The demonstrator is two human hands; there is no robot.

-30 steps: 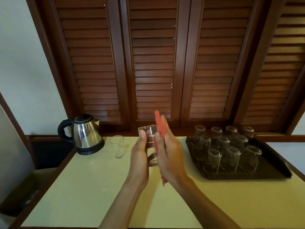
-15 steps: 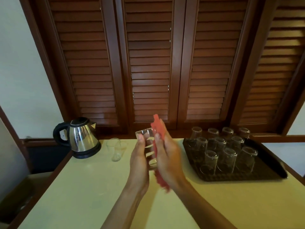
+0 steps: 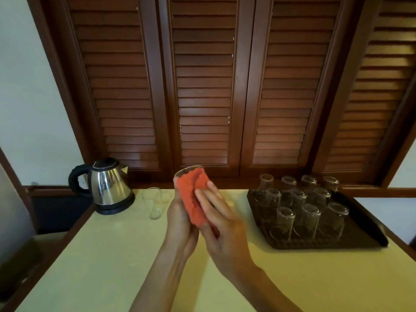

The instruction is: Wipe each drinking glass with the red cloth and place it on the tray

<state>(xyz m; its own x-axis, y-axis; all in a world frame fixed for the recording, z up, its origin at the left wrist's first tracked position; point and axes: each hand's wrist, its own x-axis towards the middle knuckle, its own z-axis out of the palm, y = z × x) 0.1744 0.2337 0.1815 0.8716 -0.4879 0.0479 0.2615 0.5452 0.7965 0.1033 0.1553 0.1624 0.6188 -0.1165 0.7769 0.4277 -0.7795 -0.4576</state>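
The left hand (image 3: 180, 218) gripped one drinking glass (image 3: 189, 173) above the bench (image 3: 108, 255). The right hand (image 3: 221, 224), fingers straight, pressed the red cloth (image 3: 193, 197) flat against it. Right of that glass, eleven glasses (image 3: 308, 216) stood inverted on the tray (image 3: 369, 226); left of it stood one upright glass (image 3: 154, 203) and one kettle (image 3: 108, 186).
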